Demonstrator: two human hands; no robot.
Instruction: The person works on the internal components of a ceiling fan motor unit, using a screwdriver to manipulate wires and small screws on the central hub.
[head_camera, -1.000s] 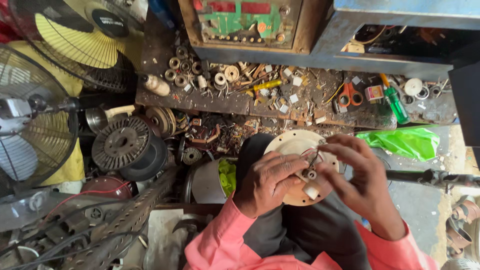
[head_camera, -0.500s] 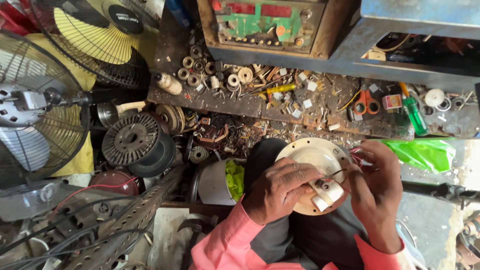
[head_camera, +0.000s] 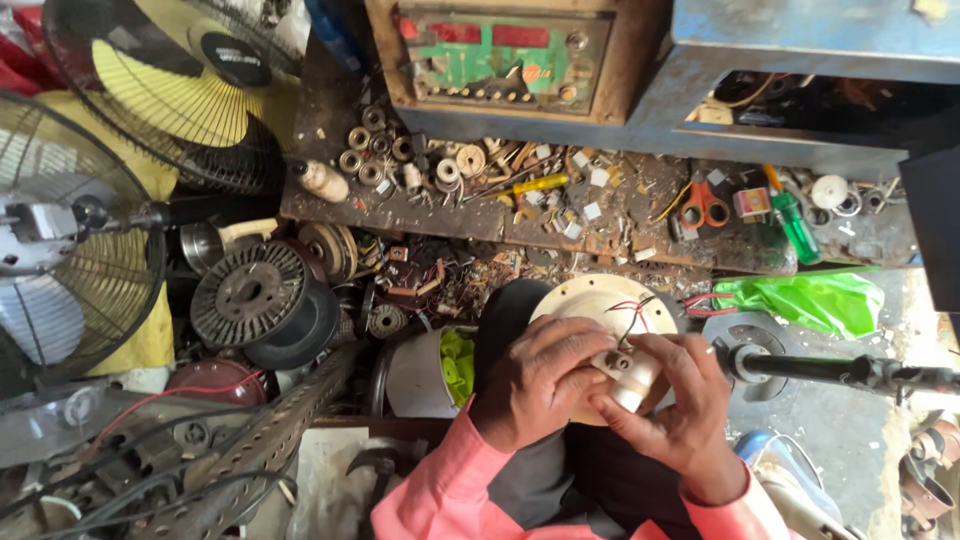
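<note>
Cream round motor cover plate (head_camera: 590, 305), disc-shaped with a raised rim, lies face-up on the lap just below the cluttered surface (head_camera: 640, 215), lower half hidden under both hands. Small white cylindrical capacitor (head_camera: 628, 378) sits on the plate's lower right part, tilted, pinched between fingers of both hands. Thin red and black wires (head_camera: 632, 312) run from the capacitor up across the plate face.
</note>
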